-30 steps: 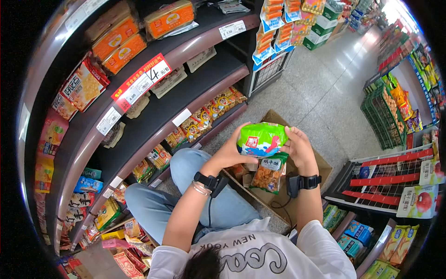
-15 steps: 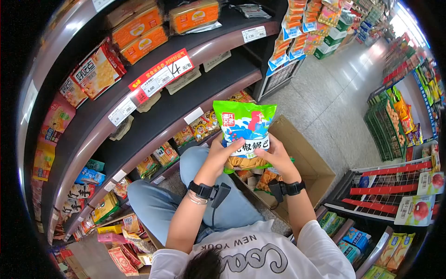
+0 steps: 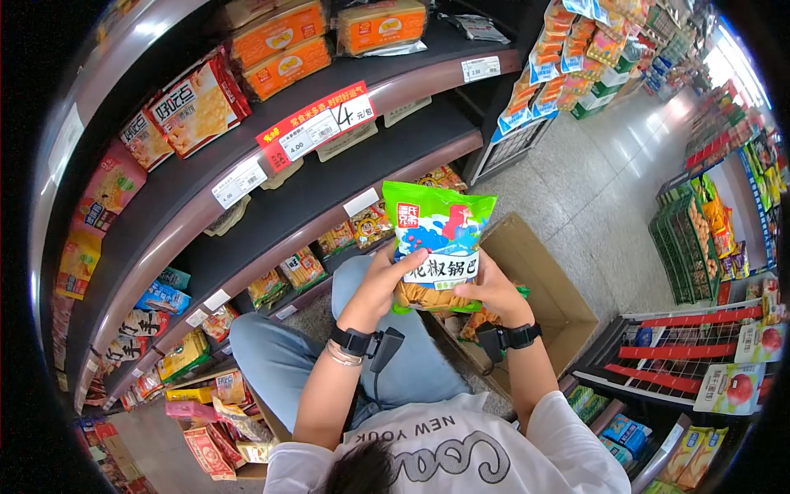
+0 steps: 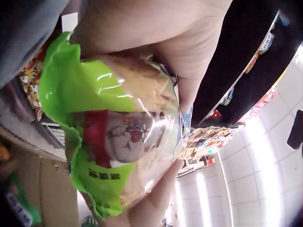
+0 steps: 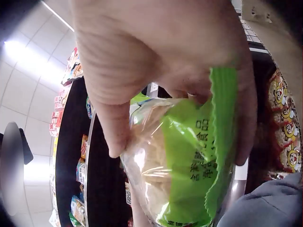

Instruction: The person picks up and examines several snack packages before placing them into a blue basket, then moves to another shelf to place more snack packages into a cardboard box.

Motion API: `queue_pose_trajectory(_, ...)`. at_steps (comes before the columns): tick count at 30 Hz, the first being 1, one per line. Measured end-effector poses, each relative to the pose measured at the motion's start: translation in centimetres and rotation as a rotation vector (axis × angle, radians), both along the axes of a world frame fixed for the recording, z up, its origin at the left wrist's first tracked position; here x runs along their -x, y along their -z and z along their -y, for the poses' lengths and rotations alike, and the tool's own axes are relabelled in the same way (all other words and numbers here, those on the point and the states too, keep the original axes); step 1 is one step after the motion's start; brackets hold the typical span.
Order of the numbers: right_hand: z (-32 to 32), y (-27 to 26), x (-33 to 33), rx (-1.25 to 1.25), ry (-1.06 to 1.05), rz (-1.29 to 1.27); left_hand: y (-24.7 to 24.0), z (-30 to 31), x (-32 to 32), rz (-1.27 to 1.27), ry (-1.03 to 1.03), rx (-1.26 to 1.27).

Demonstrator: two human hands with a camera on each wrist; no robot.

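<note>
A green, blue and white snack bag (image 3: 440, 243) is held upright between both hands over the lap, its printed front facing up in the head view. My left hand (image 3: 374, 284) grips its left side with the thumb on the front. On the opposite side my right hand (image 3: 497, 288) grips it, thumb also on the front. The left wrist view has the bag's clear and green end (image 4: 128, 132) beneath the left hand (image 4: 156, 28). In the right wrist view the right hand (image 5: 161, 52) curls round the bag (image 5: 184, 156).
An open cardboard box (image 3: 568, 317) stands by the knees, with snack bags inside. Curved shelves (image 3: 329, 177) with packets rise at the left. A green crate (image 3: 679, 251) and a wire rack (image 3: 683, 354) stand at the right. Another box of packets (image 3: 251, 469) is at lower left.
The bag was tipped away over the box a second ago; it has swung up to show its front, and both thumbs now lie on it. The head view has shifted slightly.
</note>
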State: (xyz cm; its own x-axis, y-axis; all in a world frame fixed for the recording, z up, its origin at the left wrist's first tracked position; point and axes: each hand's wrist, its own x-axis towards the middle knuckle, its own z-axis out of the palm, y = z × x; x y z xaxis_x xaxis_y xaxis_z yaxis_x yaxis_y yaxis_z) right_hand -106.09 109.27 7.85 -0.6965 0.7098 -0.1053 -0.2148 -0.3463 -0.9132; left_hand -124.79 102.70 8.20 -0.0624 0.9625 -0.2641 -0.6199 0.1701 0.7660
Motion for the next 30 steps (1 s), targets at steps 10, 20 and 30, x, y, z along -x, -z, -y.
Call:
queue_pose_trajectory(10,0.2,1.2,2.5,-0.489,0.508,0.28,1.4,-1.0,-1.8,-0.565,-0.172,-0.087)
queue_pose_trajectory(20,2.8,-0.4,2.0,-0.672,0.373,0.261,-0.8,-0.9,-0.4,-0.204,-0.366,-0.08)
queue_pose_trajectory(30,1.0,-1.5,2.3,-0.267,0.152,0.103,-0.1,1.2,0.8,0.051,-0.167,-0.047)
